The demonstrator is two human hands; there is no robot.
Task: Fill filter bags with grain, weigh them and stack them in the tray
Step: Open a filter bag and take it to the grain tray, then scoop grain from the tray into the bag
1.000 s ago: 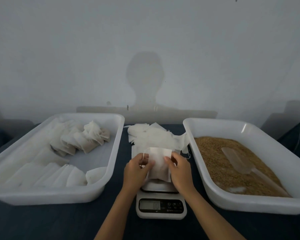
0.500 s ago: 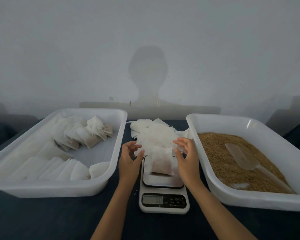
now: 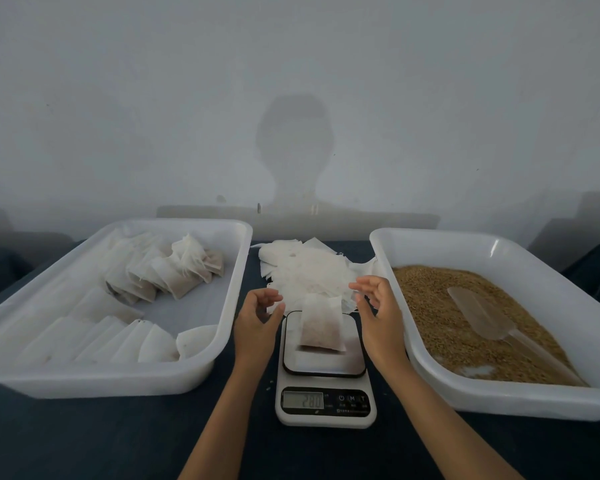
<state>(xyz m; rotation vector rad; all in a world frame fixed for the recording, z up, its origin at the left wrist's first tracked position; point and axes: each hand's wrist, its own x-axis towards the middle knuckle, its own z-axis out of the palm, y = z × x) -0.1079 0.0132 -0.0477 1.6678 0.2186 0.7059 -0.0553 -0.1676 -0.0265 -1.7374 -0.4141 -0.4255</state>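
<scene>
A filled filter bag [image 3: 321, 323] lies flat on the platform of the white kitchen scale [image 3: 324, 370], whose display reads about 280. My left hand [image 3: 257, 322] hovers just left of the bag, fingers apart and holding nothing. My right hand [image 3: 378, 311] hovers just right of it, also empty with fingers spread. Behind the scale lies a loose pile of empty filter bags [image 3: 305, 270]. The white tray on the left [image 3: 111, 375] holds several filled bags in rows. The white tray on the right [image 3: 499, 398] holds brown grain [image 3: 426, 306] with a clear scoop [image 3: 482, 317] lying in it.
Everything stands on a dark table [image 3: 84, 438] against a pale wall. The two trays flank the scale closely, leaving narrow gaps where my forearms pass. A few loose grains lie on the table left of the scale.
Both hands let go of the filled bag, which now rests on the scale. The hands have drawn apart to either side and stay open.
</scene>
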